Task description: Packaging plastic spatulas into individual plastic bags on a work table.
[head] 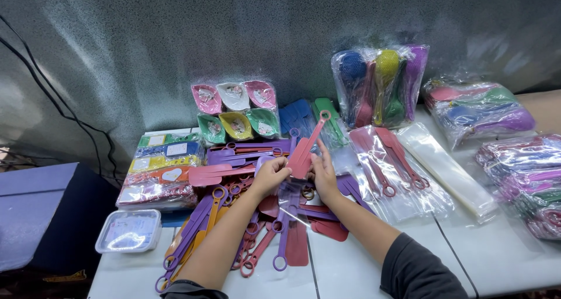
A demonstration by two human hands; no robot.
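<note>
- Head view: the person's left hand [270, 176] and right hand [323, 171] are meeting over a white table [356, 270], both pinching the broad blade end of a flat red plastic spatula with a ring-ended handle [308, 148]; the fingers are curling closed around it, thumbs on top, and its handle is angling up and away from the hands.
- Just under the spatula, a clear plastic sleeve [292, 208] is lying loose, over a heap of purple, orange and red spatulas [234, 229] spreading toward the person.
- Behind the spatula, a pack of small leaf-shaped dishes in pink, white, green and yellow [236, 111] is leaning on the grey wall; to its right, bagged red spatulas [388, 159] are lying flat.
- Left of the spatula and nearer the table edge, a lidded clear plastic tub [130, 230] is sitting.
- Risk, as I judge it: the sleeve is slippery and unsupported, so it could slide off among the heap, or a ring could snag another handle and drag the pile.
</note>
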